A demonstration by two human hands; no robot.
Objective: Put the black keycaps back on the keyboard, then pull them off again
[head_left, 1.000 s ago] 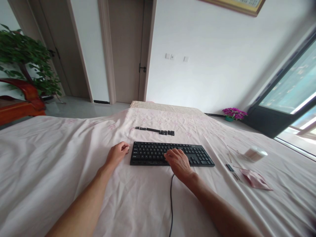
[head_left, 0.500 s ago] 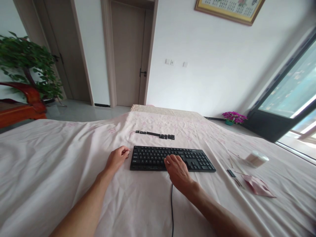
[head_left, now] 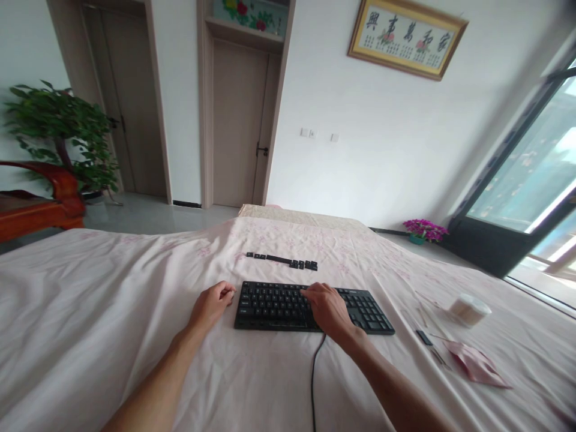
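A black keyboard (head_left: 274,303) lies on the pink cloth, its bottom row bare of several keys. Beside its left end rests my left hand (head_left: 213,305), fingers curled in; what they hold, if anything, I cannot make out. My right hand (head_left: 328,306) is over the keyboard right of its middle, fingers together and bent down toward the upper key rows. Its fingertips are partly hidden, so anything small between them does not show. Behind the keyboard, loose black keycaps (head_left: 308,264) lie in a line with the long space bar key (head_left: 279,260).
A cable (head_left: 313,378) runs from the keyboard toward me. To the right are a tub of cotton swabs (head_left: 470,310), a small dark object (head_left: 423,337), loose thin sticks (head_left: 438,356) and a pink cloth piece (head_left: 477,364). The patterned tablecloth (head_left: 252,384) is wrinkled.
My right hand has moved toward the keyboard's back rows. The left hand stays by the keyboard's left end. The view has tilted up, so everything sits lower.
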